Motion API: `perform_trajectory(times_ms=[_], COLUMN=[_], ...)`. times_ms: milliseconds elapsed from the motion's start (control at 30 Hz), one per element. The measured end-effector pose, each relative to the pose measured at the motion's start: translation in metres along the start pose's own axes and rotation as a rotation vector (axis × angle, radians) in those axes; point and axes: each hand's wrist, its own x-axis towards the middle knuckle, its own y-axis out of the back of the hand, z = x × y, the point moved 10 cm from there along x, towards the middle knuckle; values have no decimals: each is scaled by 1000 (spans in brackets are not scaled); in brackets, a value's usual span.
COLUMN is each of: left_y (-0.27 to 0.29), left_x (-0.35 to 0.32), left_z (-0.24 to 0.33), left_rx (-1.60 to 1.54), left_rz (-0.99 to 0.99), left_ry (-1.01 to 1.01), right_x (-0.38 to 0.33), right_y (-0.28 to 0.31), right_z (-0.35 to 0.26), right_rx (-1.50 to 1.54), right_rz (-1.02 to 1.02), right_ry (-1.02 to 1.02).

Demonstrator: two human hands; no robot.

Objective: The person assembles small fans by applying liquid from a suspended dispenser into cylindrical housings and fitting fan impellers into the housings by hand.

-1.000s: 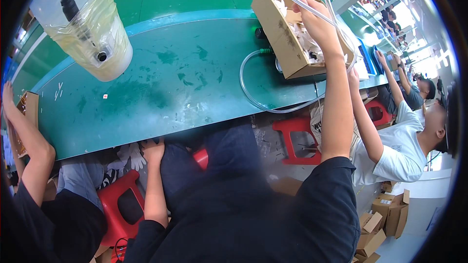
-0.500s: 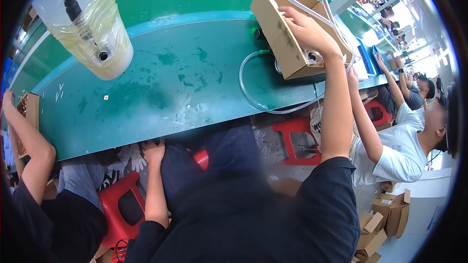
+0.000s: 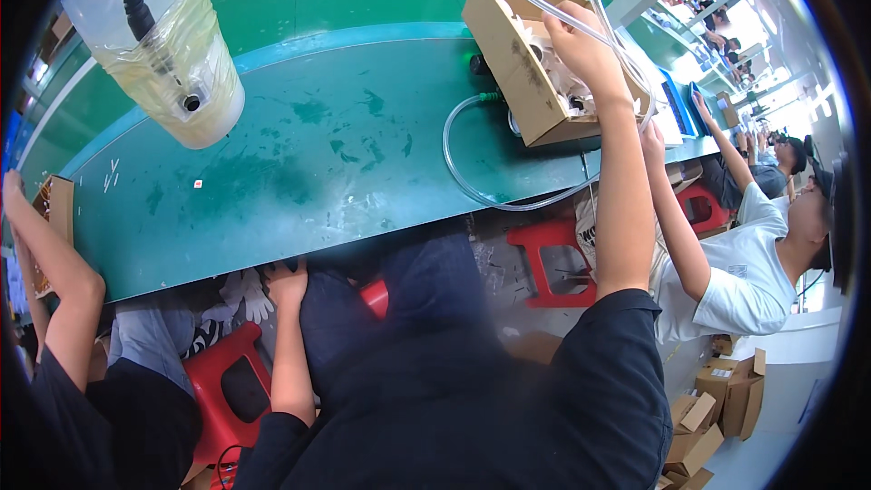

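Observation:
My right hand (image 3: 583, 50) is inside an open cardboard box (image 3: 517, 73) at the far right of the green table. Its fingers are bent and closed, and what they hold, if anything, is hidden. Whitish pieces and a few small dark parts lie in the box around the hand. Clear tubing (image 3: 537, 2) passes over the box beside my fingers. Down by the table's front edge, my left hand (image 3: 287, 283) rests on my thigh with its fingers laid out, holding nothing.
A translucent bucket (image 3: 213, 95) wrapped in yellowish film, with a black cable, hangs over the table (image 3: 299, 181) at left. A tube loop (image 3: 449, 159) lies near the box. Co-workers sit on both sides; a red stool (image 3: 553, 263) stands at right.
My right hand has moved right, from the box's left wall toward its middle, and its fingers have curled. The box has shifted slightly left. My left hand stays put.

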Motion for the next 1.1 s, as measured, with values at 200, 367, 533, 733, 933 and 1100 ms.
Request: perform_trajectory(times_ms=[200, 367, 533, 733, 933, 1100], left_y=[-2, 0, -1, -3, -1, -7], left_x=[2, 0, -1, 1, -1, 1], left_z=[-2, 1, -2, -3, -3, -5], left_rx=[-9, -20, -48, -17, -33, -28], left_rz=[-20, -16, -56, -53, -56, -94], left_ry=[13, 3, 28, 29, 52, 42], right_x=[-9, -13, -16, -13, -14, -14], right_y=[-30, -44, -41, -43, -39, -28], right_z=[-18, -14, -22, -7, -1, -6], right_rx=[272, 260, 265, 190, 131, 69], right_rz=[-249, -420, -482, -424, -422, -363], right_ry=[126, 143, 113, 52, -68, -57])
